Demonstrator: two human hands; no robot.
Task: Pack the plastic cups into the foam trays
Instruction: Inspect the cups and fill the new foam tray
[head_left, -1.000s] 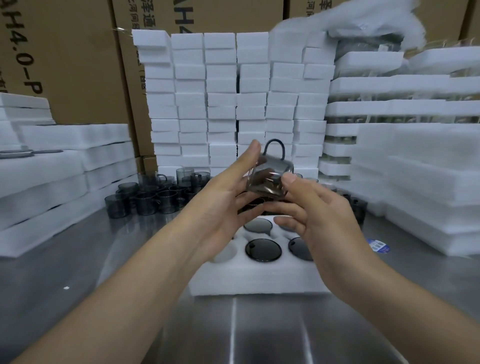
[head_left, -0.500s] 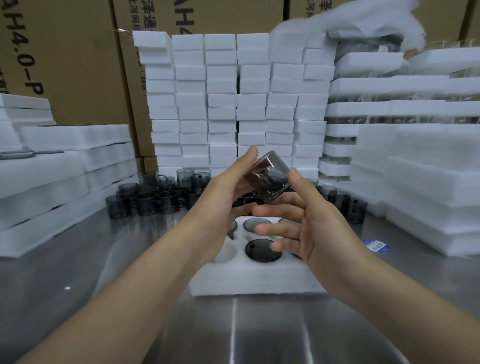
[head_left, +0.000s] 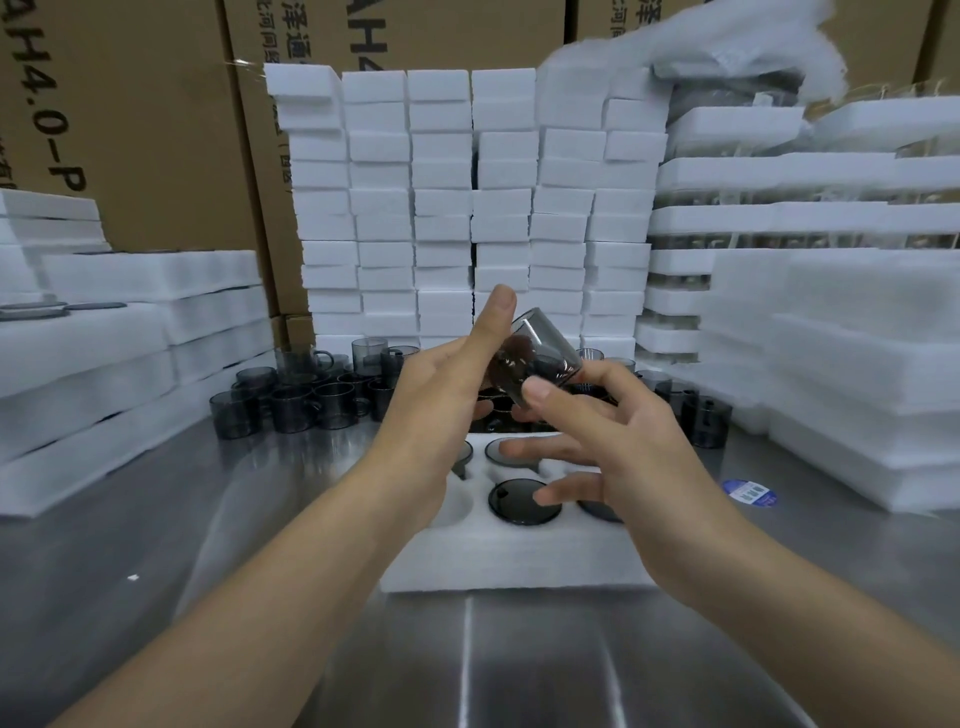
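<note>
This is a packing station in a factory or warehouse. Printed cardboard cartons (head_left: 156, 130) are stacked high at the back, with columns of white foam blocks (head_left: 441, 208) and piled foam trays (head_left: 831, 374) in front of them. Many identical smoky plastic cups (head_left: 291, 400) crowd a steel worktable (head_left: 156, 571).

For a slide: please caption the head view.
Left hand and right hand hold a tilted cup above a foam tray.

Cup (head_left: 540, 358): smoky translucent plastic, glossy. Foam tray (head_left: 511, 564): white, matt, finely pitted. Bench (head_left: 156, 545): brushed metal, reflective. Cartons (head_left: 156, 130): brown corrugated cardboard, matt. Foam blocks (head_left: 441, 208): white, matt.
</note>
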